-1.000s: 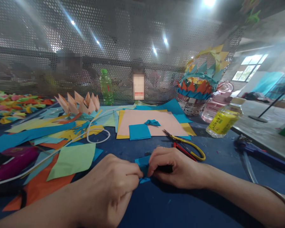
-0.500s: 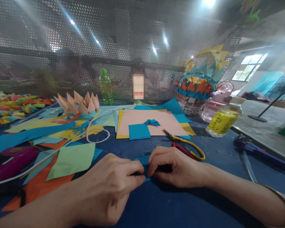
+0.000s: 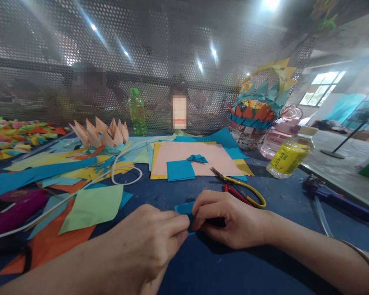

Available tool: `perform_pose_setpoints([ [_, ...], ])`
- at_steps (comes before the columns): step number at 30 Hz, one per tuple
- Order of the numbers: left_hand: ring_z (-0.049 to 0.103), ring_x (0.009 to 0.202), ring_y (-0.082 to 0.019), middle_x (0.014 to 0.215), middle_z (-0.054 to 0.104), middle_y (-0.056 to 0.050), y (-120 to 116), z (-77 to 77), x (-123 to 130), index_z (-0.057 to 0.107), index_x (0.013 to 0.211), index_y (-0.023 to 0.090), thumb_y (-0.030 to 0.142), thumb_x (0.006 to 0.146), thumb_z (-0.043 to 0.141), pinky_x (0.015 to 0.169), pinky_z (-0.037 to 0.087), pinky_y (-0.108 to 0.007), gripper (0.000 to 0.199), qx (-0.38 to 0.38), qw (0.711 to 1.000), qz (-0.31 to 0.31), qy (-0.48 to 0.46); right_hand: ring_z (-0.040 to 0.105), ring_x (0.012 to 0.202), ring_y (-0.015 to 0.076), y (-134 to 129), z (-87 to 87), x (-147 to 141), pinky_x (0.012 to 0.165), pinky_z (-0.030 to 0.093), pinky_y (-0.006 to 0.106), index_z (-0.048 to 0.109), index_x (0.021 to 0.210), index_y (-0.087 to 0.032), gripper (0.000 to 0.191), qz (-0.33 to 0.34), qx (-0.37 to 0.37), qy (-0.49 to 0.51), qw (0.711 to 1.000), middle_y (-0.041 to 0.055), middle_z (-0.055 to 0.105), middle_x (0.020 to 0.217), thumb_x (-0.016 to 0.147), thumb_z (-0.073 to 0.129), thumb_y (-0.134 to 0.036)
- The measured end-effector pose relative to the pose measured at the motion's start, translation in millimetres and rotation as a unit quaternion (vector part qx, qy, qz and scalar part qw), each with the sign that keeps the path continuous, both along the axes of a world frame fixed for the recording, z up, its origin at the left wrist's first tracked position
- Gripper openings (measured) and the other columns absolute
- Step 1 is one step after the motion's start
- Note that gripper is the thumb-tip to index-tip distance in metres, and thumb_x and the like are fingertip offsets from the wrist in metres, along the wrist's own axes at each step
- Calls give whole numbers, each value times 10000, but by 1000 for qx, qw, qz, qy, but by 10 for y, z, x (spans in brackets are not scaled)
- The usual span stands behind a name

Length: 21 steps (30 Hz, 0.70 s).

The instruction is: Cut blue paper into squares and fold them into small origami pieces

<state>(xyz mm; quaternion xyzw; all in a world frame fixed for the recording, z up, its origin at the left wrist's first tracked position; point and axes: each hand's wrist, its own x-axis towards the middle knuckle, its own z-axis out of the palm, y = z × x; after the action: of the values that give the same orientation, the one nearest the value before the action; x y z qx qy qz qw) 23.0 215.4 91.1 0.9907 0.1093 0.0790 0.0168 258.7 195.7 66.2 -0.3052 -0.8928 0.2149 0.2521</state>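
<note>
A small piece of blue paper (image 3: 183, 208) lies between my two hands at the front of the table, mostly covered by fingers. From the left, my left hand (image 3: 155, 237) pinches its near edge with bent fingers. Thumb and curled fingers of my right hand (image 3: 219, 217) hold its right part. Just beyond, a square stack of blue paper (image 3: 181, 170) and a small folded blue piece (image 3: 197, 158) rest on a pink sheet (image 3: 209, 149). Scissors with yellow and red handles (image 3: 249, 190) lie past my right hand.
Left are a light green sheet (image 3: 92, 207), paper scraps, a white cord (image 3: 127, 183) and a purple tool (image 3: 21, 209). Behind stand a pink pointed paper piece (image 3: 100, 135), a green bottle (image 3: 137, 112) and a paper basket (image 3: 249, 129). A yellow-labelled bottle (image 3: 290, 153) and blue glue gun (image 3: 341, 200) are right.
My left hand has shifted slightly right and its fingers have closed in nearer the right hand on the blue paper. The right hand has barely moved.
</note>
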Motion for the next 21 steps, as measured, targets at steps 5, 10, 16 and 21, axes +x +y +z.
perform_pose_setpoints([
  [5, 566, 636, -168, 776, 596, -17, -8, -17, 6, 609, 834, 180, 70, 728, 481, 521, 390, -296, 199, -1, 1000, 10, 6, 621, 855, 157, 28, 4, 14, 805, 492, 277, 724, 859, -137, 364, 34, 50, 11, 998, 84, 669, 934, 672, 473, 49],
  [10, 559, 634, -159, 765, 598, -23, -23, -51, -7, 595, 793, 193, 89, 720, 510, 540, 403, -267, 153, 11, 1000, 3, -1, 619, 810, 153, 50, -30, 35, 767, 486, 273, 724, 870, -112, 370, 65, 97, 7, 993, 97, 677, 908, 684, 450, 54],
  [16, 547, 616, -149, 750, 599, -23, -3, -80, -15, 581, 761, 201, 90, 732, 503, 558, 412, -248, 138, 14, 1000, 5, -12, 594, 785, 157, 45, -25, 60, 721, 481, 273, 692, 825, -119, 312, 59, 122, -26, 990, 93, 680, 900, 703, 448, 31],
  [21, 558, 629, -154, 770, 616, -23, 16, -76, -29, 593, 782, 202, 84, 728, 497, 559, 413, -253, 162, 21, 999, -10, -23, 584, 774, 167, 18, -25, 44, 697, 480, 282, 685, 829, -129, 297, 49, 133, -46, 989, 81, 685, 913, 711, 449, 6],
])
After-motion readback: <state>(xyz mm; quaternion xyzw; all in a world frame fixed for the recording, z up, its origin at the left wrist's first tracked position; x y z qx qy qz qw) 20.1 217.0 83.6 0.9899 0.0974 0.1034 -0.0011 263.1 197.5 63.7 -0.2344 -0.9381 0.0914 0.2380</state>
